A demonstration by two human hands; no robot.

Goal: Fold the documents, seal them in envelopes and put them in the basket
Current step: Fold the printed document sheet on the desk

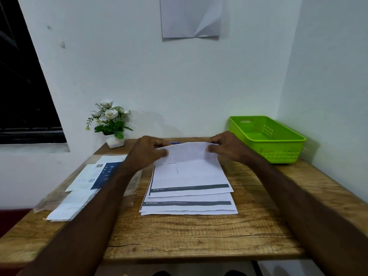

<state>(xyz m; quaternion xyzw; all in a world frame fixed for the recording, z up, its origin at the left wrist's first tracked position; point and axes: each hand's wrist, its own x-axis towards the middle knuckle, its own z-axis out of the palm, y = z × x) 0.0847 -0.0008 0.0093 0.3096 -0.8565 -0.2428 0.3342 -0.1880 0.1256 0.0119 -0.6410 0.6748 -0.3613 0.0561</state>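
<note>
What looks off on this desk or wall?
The paper on the wall has its lower right corner creased and curling. The document stack is fanned unevenly. Basket sits upright.

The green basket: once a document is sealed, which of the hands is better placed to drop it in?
Probably the right hand: the green basket stands at the table's far right corner, just beyond it. The left hand would have to cross over.

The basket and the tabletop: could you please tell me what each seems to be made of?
The basket looks like moulded plastic: uniform bright green, slightly glossy, with punched holes in its walls. The tabletop looks like wood or a wood-grain laminate: brown, matte, with visible grain lines and cracks; which one cannot be told.
</note>
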